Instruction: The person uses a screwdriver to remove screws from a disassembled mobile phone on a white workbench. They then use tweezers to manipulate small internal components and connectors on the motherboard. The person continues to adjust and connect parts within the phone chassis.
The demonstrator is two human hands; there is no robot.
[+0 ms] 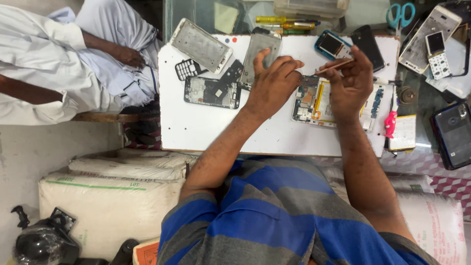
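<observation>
An opened phone (314,100) with its circuit board and yellow battery showing lies on the white board (196,127). My right hand (351,81) is shut on a thin brown tool (333,66) whose tip points left, just above the phone's top edge. Beside the phone's left edge is my left hand (272,81), fingers curled, resting on the board. Its fingertips touch a grey phone frame (260,49) behind it; whether it grips anything I cannot tell.
Several phone frames and parts lie on the board: a silver frame (201,45), a keypad (186,69), a dark chassis (212,92). Screwdrivers (284,22), scissors (401,13) and more phones (454,132) sit around. Another person in white (59,59) sits at left. White sacks (108,196) lie below.
</observation>
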